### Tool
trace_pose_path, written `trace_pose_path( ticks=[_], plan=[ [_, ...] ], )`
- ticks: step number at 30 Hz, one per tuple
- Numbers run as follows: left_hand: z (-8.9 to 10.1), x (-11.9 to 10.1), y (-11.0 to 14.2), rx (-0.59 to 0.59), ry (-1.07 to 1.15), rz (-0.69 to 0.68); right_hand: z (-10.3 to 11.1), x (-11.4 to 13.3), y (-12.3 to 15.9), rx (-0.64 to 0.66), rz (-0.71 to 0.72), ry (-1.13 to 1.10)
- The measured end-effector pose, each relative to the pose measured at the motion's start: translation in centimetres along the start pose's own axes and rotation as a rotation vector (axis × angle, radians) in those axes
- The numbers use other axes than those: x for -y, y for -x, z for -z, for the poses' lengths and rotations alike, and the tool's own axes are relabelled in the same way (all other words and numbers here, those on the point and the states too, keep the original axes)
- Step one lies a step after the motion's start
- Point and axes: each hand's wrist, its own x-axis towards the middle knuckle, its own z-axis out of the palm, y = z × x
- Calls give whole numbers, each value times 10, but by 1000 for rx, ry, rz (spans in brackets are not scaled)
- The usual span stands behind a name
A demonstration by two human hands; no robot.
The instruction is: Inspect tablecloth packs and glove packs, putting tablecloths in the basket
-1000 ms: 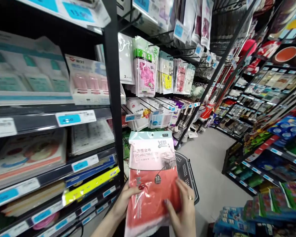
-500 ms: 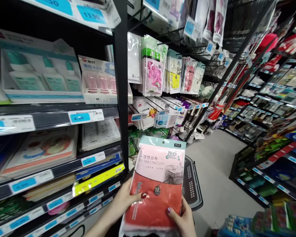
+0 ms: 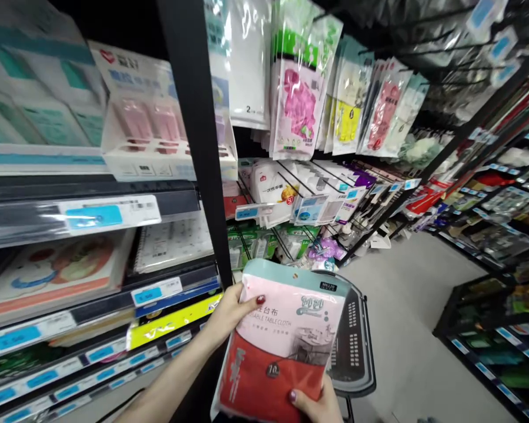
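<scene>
A packet of disposable tablecloth [image 3: 273, 335], pink above and red below with a pale teal top strip, is held in front of me in both hands. My left hand [image 3: 234, 314] grips its upper left edge, the thumb lying over the printed front. At the lower right, my right hand [image 3: 315, 402] pinches the packet with its thumb on the red part. The fingers of both hands behind the packet are hidden. The packet is upright, tilted slightly, and looks sealed. Just behind it is a dark shopping basket [image 3: 357, 341], partly covered by the packet.
Shelves with blue price tags [image 3: 92, 216] line my left. Ahead, bagged gloves [image 3: 297, 100] and other packets [image 3: 273, 191] hang on hooks beside a black post [image 3: 198, 135]. To the right runs a grey floor aisle [image 3: 401, 294] with another shelf rack [image 3: 485, 329] beyond.
My left hand has slid up from the red part to the packet's upper left edge. My view has come closer to the hanging goods, and the packet sits slightly lower.
</scene>
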Motion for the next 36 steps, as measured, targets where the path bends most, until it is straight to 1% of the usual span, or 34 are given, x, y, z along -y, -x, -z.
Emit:
trace_pose_path(
  ticks=[2,5,8,10,12,15,17,19,20,22,24,25,26,29,32,36],
  plan=[
    [-2,4,-13,-53,33,64,-2,-5,-8,-5,-22,21],
    [-2,10,-23,-85,91,117,-5,-10,-16,-27,-63,29],
    [4,14,-31,-168,125,142,-7,-6,-21,26,-102,18],
    [10,18,-38,-244,121,130,-8,-1,-23,79,-117,11],
    [14,24,-46,-288,94,99,-9,5,-24,114,-123,7],
    [14,31,-60,-321,77,68,-8,11,-26,130,-128,10],
    [11,32,-69,-317,110,80,-7,12,-29,116,-133,18],
    [8,32,-73,-232,189,106,-5,12,-32,82,-138,-5],
    [7,32,-72,-154,224,122,-4,11,-34,53,-138,-33],
    [7,34,-61,74,227,190,-1,10,-39,-27,-130,-108],
    [7,40,-41,344,136,250,2,9,-44,-95,-121,-169],
    [8,44,-30,405,109,267,4,10,-46,-115,-117,-186],
    [9,49,-19,425,97,296,6,10,-49,-121,-114,-193],
    [13,60,1,325,80,302,6,16,-54,-101,-122,-184],
    [18,61,3,247,45,316,-2,27,-57,-81,-151,-162],
    [24,55,-3,232,56,355,-14,42,-58,-69,-175,-140]
  ],
)
